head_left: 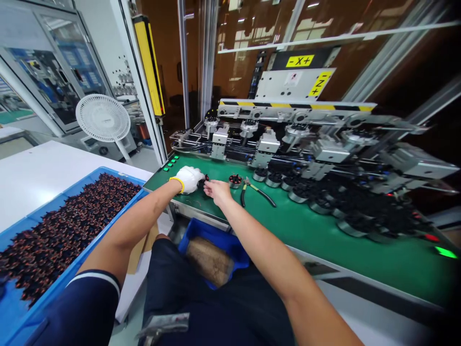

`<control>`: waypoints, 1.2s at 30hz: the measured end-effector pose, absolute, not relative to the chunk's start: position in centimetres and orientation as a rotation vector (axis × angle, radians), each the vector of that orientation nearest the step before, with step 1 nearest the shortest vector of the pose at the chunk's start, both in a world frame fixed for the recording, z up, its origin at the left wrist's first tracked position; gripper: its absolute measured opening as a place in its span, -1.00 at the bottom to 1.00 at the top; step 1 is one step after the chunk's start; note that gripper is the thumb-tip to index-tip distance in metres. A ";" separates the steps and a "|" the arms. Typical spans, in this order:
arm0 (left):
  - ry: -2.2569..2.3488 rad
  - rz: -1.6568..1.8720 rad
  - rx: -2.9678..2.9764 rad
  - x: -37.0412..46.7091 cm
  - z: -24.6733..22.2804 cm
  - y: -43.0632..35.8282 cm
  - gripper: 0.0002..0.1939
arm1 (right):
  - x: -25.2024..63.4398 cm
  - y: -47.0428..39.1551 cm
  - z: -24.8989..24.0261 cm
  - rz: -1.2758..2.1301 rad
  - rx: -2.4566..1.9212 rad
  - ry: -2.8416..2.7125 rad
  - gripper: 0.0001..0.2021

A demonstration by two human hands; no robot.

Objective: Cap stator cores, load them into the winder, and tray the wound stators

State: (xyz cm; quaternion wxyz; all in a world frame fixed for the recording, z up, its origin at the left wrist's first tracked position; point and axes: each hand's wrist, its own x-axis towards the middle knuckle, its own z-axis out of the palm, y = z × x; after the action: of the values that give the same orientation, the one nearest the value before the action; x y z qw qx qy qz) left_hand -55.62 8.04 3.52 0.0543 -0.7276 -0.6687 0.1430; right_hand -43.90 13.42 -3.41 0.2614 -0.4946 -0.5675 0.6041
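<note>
My left hand (190, 179), in a white knitted glove with a yellow cuff, is closed on a small black and copper wound motor stator (206, 178) over the left end of the green work table (288, 221). My bare right hand (218, 191) pinches at the stator's right side; its fingertips partly hide the part. Just right of this hand, another copper-wound stator in a silvery ring (235, 180) sits on the table. Beside it lies a pair of cutting pliers (255, 192) with dark and yellowish handles, jaws pointing away from me.
A blue tray (135, 180) full of similar wound parts stands on the white table at left. Several round metal parts (298, 194) line the green table below the winding machine (266, 144). A blue bin (187, 240) sits below the front edge. A white fan (103, 117) stands behind.
</note>
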 end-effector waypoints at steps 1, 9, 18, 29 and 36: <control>-2.032 0.431 -2.218 -55.7 3.6 8.1 -0.47 | -43.9 13.5 -3.3 1.683 -1.357 -1.484 -0.82; -2.057 0.404 -2.241 -55.6 3.3 8.7 -0.51 | -43.8 13.7 -2.8 1.842 -1.391 -1.236 -0.82; -2.091 0.386 -2.260 -56.0 3.0 9.0 -0.45 | -43.6 13.9 -2.5 1.903 -1.382 -1.134 -0.84; -2.107 0.357 -2.269 -56.3 2.8 9.1 -0.33 | -43.3 14.1 -2.6 1.907 -1.446 -1.204 -0.80; -2.117 0.359 -2.262 -56.2 2.7 9.4 -0.33 | -43.4 14.0 -2.6 1.864 -1.396 -1.242 -0.87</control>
State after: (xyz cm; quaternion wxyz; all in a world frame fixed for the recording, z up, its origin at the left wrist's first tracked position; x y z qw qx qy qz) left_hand -56.17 9.37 2.73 0.0114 -0.7253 -0.6786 0.1152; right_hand -43.41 14.05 -2.56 0.2483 -0.5124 -0.4559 0.6841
